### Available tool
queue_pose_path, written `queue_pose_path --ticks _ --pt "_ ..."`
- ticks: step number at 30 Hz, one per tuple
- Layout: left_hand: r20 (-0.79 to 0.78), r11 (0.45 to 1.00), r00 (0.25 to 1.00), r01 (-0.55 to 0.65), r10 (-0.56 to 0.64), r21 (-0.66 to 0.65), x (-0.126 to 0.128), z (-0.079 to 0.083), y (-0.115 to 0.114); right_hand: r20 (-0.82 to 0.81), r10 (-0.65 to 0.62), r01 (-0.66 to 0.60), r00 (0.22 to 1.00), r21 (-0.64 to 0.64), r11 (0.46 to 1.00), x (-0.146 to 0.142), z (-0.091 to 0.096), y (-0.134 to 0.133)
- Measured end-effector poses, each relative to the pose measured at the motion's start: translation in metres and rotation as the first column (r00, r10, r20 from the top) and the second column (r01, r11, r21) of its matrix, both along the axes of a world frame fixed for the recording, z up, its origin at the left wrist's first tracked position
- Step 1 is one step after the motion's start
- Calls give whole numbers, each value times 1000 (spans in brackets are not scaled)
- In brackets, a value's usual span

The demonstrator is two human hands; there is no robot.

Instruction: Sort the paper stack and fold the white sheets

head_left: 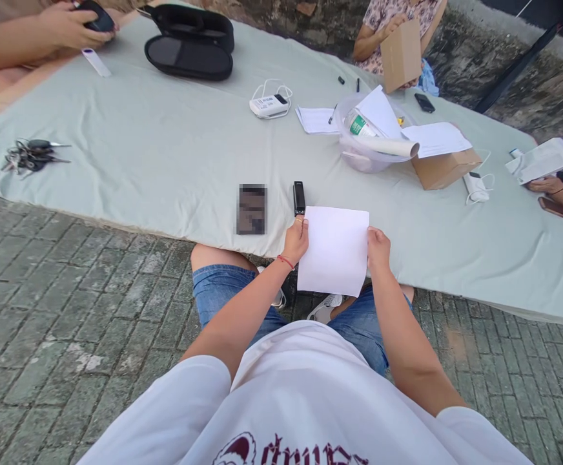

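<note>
Between my two hands is a white sheet of paper (334, 252), held over the near edge of the table and partly above my lap. My left hand (296, 239) pinches its left edge and wears a ring and a red string bracelet. My right hand (378, 247) grips the opposite edge, fingers curled. Just beyond my left hand lies a black stapler (299, 196) on the cloth. A dark rectangular thing, blurred by pixels (251, 210), lies to the left of the stapler.
A pale cloth covers the table (165, 161). Keys (32, 156) lie left, an open black case (189, 45) further back. A clear plastic tub (366, 158) with papers and a cardboard box (443, 168) stand right. White corded devices (269, 105) lie about. Other people sit around the table.
</note>
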State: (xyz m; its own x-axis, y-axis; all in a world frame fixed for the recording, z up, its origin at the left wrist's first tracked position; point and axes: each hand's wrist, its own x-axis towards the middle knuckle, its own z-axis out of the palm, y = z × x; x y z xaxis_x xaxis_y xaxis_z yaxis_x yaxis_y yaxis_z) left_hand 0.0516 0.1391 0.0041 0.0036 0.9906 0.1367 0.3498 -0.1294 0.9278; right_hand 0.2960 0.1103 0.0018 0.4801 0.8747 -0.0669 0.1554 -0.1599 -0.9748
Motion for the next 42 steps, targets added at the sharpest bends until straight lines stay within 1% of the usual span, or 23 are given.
queue_pose_path --ticks 2,4,7,9,12,15,18,22,27,31,34,36,39,42 --pt "-9 1000 1000 -4 4 -7 0 0 0 -114 -8 7 994 -5 1000 -1 -1 3" --pt "-22 1000 1000 4 -4 -14 0 0 1 -162 -32 36 986 23 999 -3 -2 3" --pt "-40 1000 999 14 -15 -24 0 1 2 -164 -53 67 985 86 994 -6 -3 -1" --pt "-38 1000 999 11 -12 -29 0 2 2 -173 -44 61 984 97 993 -6 -4 -4" --pt "-19 999 1000 13 -13 -38 -1 3 2 -186 -19 35 982 82 996 -4 -6 -6" --pt "-1 999 1000 16 -16 -41 -1 4 1 -165 -14 24 986 63 998 -2 -6 -6" --pt "7 999 1000 15 -15 -37 -1 4 1 -154 -15 25 988 64 998 -3 -6 -7" --pt "2 999 1000 21 -21 -38 -2 2 1 -192 -40 59 981 95 994 -3 -6 -6" --pt "14 998 1000 24 -23 -54 -2 1 1 -184 -39 48 982 41 998 -1 -6 -6" --pt "3 998 1000 21 -21 -59 -2 1 1 -172 -34 43 985 49 998 0 -7 -7" --pt "-20 999 1000 22 -23 -43 -2 1 1 -126 -24 30 992 44 999 1 -7 -7" --pt "-40 999 999 19 -20 -29 -1 1 1 -55 -32 34 998 43 998 0 -6 -6" --pt "-50 1000 998 21 -23 -23 -1 1 1 130 -58 52 990 47 998 -2 -5 -4" --pt "-47 1000 999 24 -25 -16 0 2 1 281 -26 15 959 39 999 -4 -4 -4"
